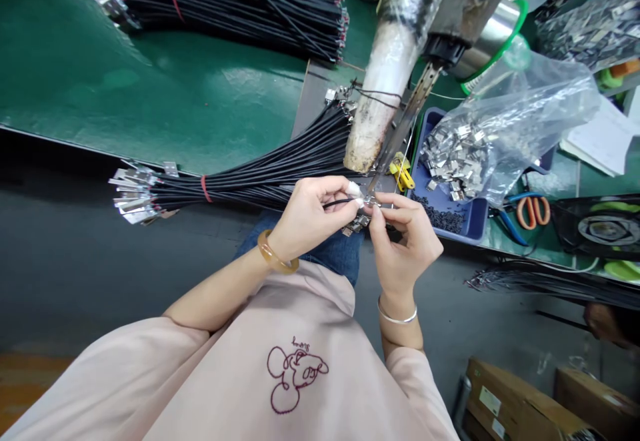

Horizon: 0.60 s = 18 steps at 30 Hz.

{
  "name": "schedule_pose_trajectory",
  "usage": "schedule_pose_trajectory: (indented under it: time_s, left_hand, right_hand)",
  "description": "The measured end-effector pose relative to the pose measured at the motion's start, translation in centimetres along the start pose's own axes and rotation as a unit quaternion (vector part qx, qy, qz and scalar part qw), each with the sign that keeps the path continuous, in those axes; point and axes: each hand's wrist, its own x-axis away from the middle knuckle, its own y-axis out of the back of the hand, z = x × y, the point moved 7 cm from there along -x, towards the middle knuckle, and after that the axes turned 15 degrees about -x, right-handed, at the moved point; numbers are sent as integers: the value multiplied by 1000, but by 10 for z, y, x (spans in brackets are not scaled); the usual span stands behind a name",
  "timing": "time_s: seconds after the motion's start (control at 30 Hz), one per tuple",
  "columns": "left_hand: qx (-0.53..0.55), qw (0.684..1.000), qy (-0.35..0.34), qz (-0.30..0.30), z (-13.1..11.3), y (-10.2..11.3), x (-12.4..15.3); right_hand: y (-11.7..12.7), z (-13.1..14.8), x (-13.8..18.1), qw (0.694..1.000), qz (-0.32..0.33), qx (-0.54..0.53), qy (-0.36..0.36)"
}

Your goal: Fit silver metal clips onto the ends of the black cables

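Observation:
My left hand [317,211] pinches a thin black cable [338,202] near its end, with white coverings on the fingertips. Facing it, my right hand [406,234] has thumb and forefinger closed on a small metal connector [371,202], which meets the cable end. Just above the fingertips is the narrow tip of a soldering iron [400,131]; whether it touches the connector I cannot tell. Behind and left of my hands lies a bundle of black cables [260,175], tied with a red band, metal connectors at its left end. More connectors [356,225] show below my fingers.
A white plastic-wrapped tube [383,74] hangs close above my hands. To the right, a blue tray [476,224] holds loose connectors and small black pieces, beside orange-handled scissors [533,212]. A solder spool [493,37] and another cable bundle [240,7] lie further back.

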Motion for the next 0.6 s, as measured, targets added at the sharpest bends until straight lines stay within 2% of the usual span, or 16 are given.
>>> schedule_pose_trajectory:
  time_s: [0.13, 0.2, 0.43, 0.6]
  left_hand:
    - [49, 999, -2, 14, -2, -1, 3]
    - [56, 998, -6, 22, -3, 0, 4]
    - [49, 999, 12, -6, 1, 1, 2]
    - [27, 999, 5, -31, 0, 3, 1]
  right_hand:
    - [-3, -22, 3, 979, -5, -137, -149]
    - [-5, -24, 2, 974, 6, -153, -166]
    - [-5, -4, -8, 999, 27, -5, -33]
    - [-7, -2, -12, 999, 35, 26, 2]
